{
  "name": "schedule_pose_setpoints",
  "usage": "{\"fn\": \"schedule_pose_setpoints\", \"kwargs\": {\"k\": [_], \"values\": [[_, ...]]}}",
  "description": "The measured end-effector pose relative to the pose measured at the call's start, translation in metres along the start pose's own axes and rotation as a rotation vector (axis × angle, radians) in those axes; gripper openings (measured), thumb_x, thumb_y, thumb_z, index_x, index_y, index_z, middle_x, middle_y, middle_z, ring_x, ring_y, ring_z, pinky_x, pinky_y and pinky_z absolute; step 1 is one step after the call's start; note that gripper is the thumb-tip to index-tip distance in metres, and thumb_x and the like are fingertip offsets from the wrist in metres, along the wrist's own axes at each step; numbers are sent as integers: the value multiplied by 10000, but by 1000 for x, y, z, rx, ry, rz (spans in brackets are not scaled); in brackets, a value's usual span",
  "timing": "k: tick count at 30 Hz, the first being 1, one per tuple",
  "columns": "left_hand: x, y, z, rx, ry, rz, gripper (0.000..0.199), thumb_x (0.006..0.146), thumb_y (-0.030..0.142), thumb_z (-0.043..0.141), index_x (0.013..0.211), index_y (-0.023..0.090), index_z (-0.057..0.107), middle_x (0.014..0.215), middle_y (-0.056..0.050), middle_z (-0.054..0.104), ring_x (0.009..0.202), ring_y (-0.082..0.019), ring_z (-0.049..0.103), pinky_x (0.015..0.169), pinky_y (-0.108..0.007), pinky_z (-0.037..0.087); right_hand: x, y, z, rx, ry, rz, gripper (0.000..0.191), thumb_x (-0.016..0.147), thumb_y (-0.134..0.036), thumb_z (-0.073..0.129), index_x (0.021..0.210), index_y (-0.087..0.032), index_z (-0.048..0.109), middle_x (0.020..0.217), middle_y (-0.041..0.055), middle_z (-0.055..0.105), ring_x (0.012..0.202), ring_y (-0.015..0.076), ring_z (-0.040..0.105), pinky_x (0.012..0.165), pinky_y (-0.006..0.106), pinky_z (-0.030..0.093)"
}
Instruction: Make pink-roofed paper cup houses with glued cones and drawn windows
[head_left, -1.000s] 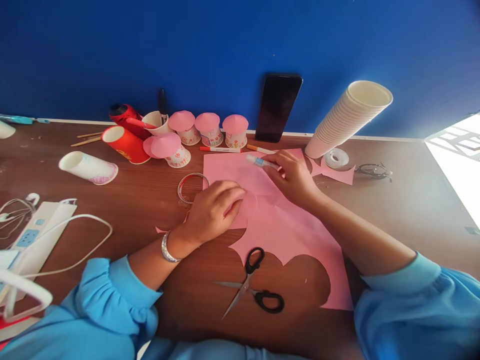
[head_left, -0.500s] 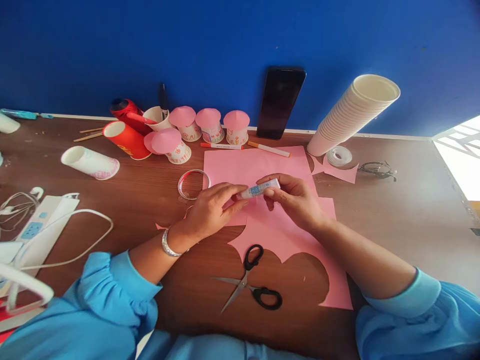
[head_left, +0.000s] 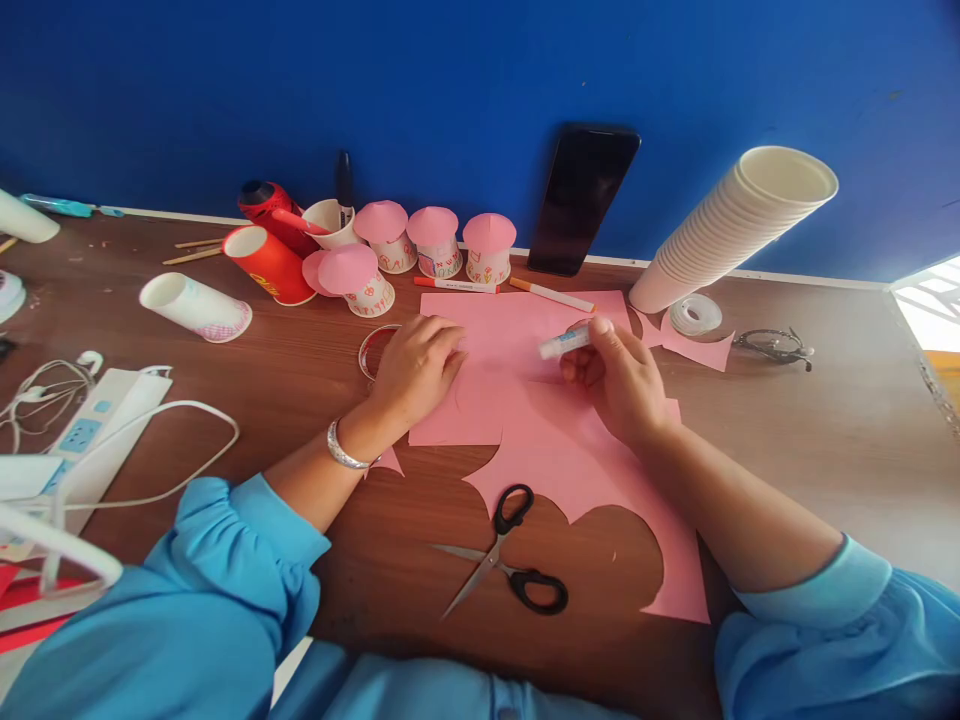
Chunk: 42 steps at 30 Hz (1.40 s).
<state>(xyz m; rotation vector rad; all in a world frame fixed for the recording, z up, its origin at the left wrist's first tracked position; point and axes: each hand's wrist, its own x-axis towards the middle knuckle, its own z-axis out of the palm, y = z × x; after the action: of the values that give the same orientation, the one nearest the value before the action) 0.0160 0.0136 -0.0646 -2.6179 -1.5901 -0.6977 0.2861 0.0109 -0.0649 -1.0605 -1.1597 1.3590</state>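
Note:
My right hand (head_left: 619,380) holds a small white glue tube (head_left: 568,342) with blue print between thumb and fingers, its narrow end facing left. Beneath it lies pink paper (head_left: 525,345), partly cut away in curves along the near side. My left hand (head_left: 420,370) is over the paper's left edge, fingers bent together and pointing right; whatever they pinch, if anything, is hidden. Partly behind that hand is a red-and-white tape ring (head_left: 367,352). Scissors (head_left: 499,555) with black handles lie spread on the table nearer to me.
Several decorated cups with pink cone tops (head_left: 435,235) line the blue wall. A red cup (head_left: 274,268) and a tipped white cup (head_left: 196,308) stand left. A phone (head_left: 581,200), stacked cups (head_left: 727,230), clear tape (head_left: 695,314) and glasses (head_left: 772,346) are at right. A power strip (head_left: 97,425) lies left.
My hands have moved apart. The left one has let go of the tube and shifted left and slightly up; the right one has carried the tube to the right and up. The view has shifted slightly.

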Motion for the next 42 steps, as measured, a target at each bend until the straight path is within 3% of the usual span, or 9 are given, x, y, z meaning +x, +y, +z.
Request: {"fn": "schedule_pose_setpoints", "kwargs": {"k": [3,5,8,10,13,18,24,31,42], "values": [[0,3,-2,29,-6,21,363,942,111,594,1298,104,661,1225,-155,734,1114,-313,663,993,-499,558,-8,1,6,-109,-49,-17,456,983,-646,593,833,-217,622,633,-18,600,559,120,541,517,254,410],[-2,10,-8,29,52,46,447,931,81,578,1376,107,604,1299,-171,699,1173,-315,639,1022,-510,547,-10,-1,7,-174,-35,-35,458,985,-645,593,827,-216,613,622,-24,594,551,116,532,519,254,406],[-12,27,-21,32,135,163,314,949,70,552,1229,132,679,1150,-134,726,1040,-271,664,919,-456,585,-11,-5,5,-230,0,-66,456,991,-640,585,821,-217,599,625,-27,599,544,114,534,530,257,432],[-23,40,-27,15,67,305,179,975,136,586,1098,126,716,1001,-96,742,895,-232,667,815,-399,600,-10,-6,4,-253,17,-82,458,997,-645,567,833,-219,597,626,-24,612,542,117,550,534,260,454],[-41,49,-30,46,-46,369,187,976,237,655,1099,112,721,1039,-97,763,886,-243,684,758,-400,602,-10,-6,6,-278,37,-83,446,1003,-642,552,872,-218,602,696,2,663,590,132,608,534,263,489],[-53,43,-23,42,-79,384,236,986,189,641,1207,140,707,1228,-90,765,1072,-250,698,893,-409,604,-16,-10,18,-382,4,-158,294,972,-507,655,947,-219,598,825,20,707,653,141,658,529,263,511],[-51,40,-21,54,-107,455,266,984,135,610,1235,129,699,1286,-80,755,1090,-249,681,844,-401,595,-24,-16,32,-769,-106,-417,78,970,-266,682,974,-201,638,918,33,719,678,123,619,624,275,534],[-50,41,-19,38,-90,470,252,990,99,571,1208,115,698,1234,-85,767,1054,-245,677,819,-382,579,-24,-13,37,-965,-215,-634,59,1029,-245,612,1075,-210,623,962,65,726,806,180,678,691,316,547],[-49,42,-19,38,-75,463,248,1000,99,555,1199,133,698,1121,-82,787,1012,-237,688,827,-379,591,-22,-6,40,-998,-287,-719,70,1060,-261,563,1087,-217,611,923,64,726,815,186,685,708,310,554]]}}
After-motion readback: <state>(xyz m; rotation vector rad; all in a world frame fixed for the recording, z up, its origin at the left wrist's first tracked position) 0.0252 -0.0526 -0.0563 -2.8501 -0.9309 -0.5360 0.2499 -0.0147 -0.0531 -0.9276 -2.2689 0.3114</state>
